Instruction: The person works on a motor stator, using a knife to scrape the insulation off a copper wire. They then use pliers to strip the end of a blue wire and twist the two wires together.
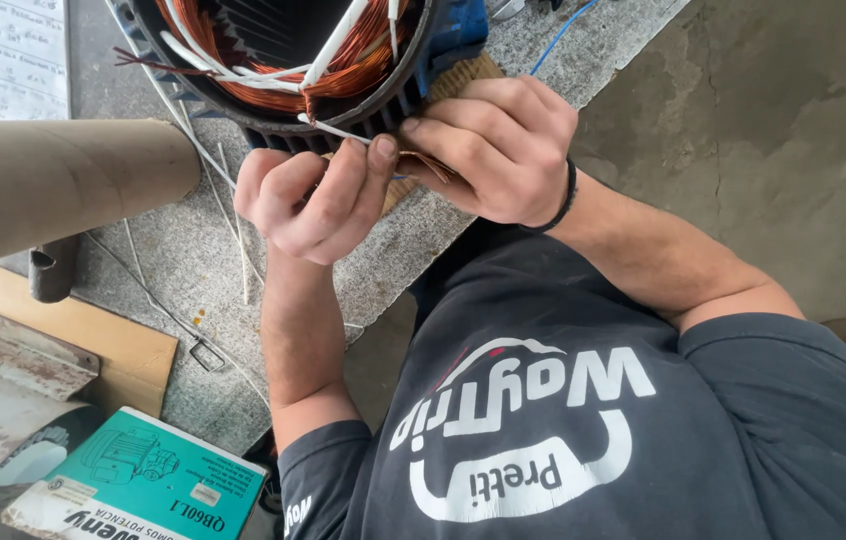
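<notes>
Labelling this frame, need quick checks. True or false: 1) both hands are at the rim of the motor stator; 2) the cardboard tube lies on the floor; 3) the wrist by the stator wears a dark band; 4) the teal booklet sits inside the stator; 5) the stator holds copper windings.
1) True: left hand and right hand meet at the rim of the stator.
2) False: the cardboard tube hangs over the granite bench.
3) True: a dark band circles the right wrist.
4) False: the teal booklet lies at lower left, apart from the stator.
5) True: copper windings show inside.
</notes>
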